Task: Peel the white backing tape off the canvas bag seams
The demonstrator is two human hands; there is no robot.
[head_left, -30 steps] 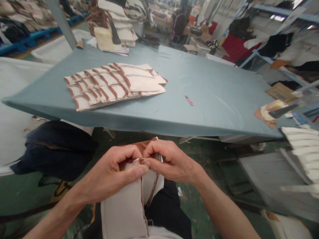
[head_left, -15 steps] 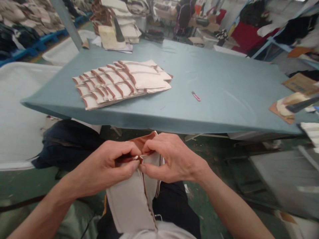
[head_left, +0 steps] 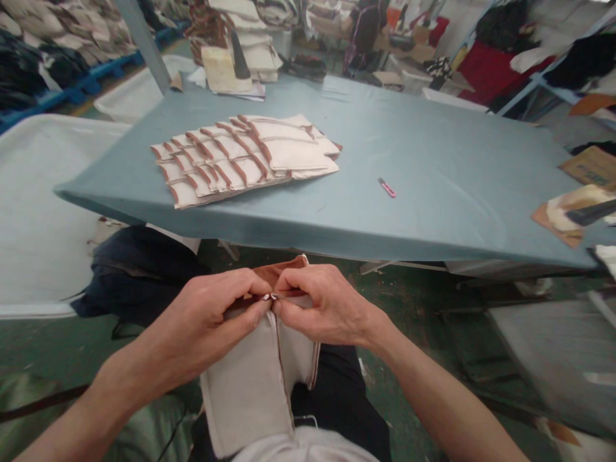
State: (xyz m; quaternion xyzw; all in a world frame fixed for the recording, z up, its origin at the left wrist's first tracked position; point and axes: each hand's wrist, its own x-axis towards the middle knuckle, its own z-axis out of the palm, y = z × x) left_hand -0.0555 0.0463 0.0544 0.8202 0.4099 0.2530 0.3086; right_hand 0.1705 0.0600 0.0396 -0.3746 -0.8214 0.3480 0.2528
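A cream sewn fabric piece (head_left: 245, 378) with brown lining hangs over my lap, its top edge pinched between both hands. My left hand (head_left: 221, 311) grips the edge between thumb and forefinger, left of a seam. Just right of that seam, my right hand (head_left: 325, 305) pinches the same edge, the two thumbs almost touching. Brown lining shows behind the fingers. On the table in front lies a fanned stack of similar cream pieces (head_left: 226, 160) with brown edges. Small pink-handled thread snips (head_left: 386, 188) rest to the right of the stack.
The blue-green covered table (head_left: 433, 205) spans the view ahead, its front edge just beyond my hands. White bins (head_left: 43, 212) and a dark cloth bundle (head_left: 139, 269) are at left. Folded fabric (head_left: 255, 54) is piled at the back. Another person (head_left: 363, 32) is in the background.
My hands stay pinched on the fabric edge, with the thumbs shifted slightly and the edge drawn straighter. The fabric's lower part has swung a little left. The view has turned slightly left.
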